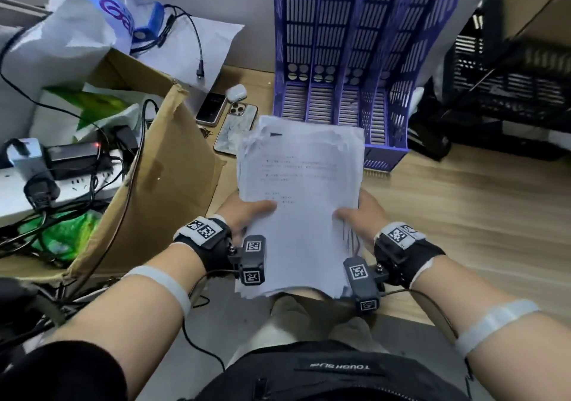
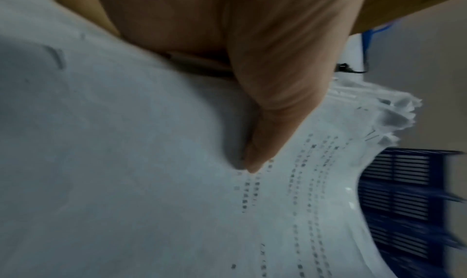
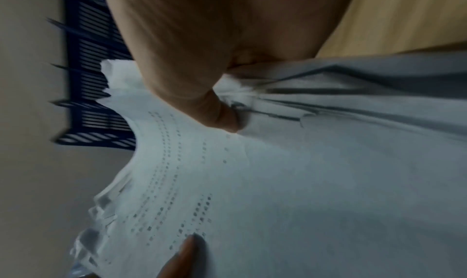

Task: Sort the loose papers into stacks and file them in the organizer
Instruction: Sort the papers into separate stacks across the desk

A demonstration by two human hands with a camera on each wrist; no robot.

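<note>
Both hands are on one thick stack of papers (image 1: 301,202), held up off the tabletop (image 1: 463,215) right in front of the purple organizer (image 1: 355,60). The left hand (image 1: 247,215) grips the left edge, thumb on top, fingers tucked under where I can't see them. The right hand (image 1: 358,215) does the same on the right edge. The far edges of the sheets are pretty ragged and fanned out, not squared up. The stack's top edge sits just short of the organizer's open slots. Left side is tight: a cardboard box (image 1: 160,168) and two phones (image 1: 238,128) sit close by. To the right there's bare wood.
</note>
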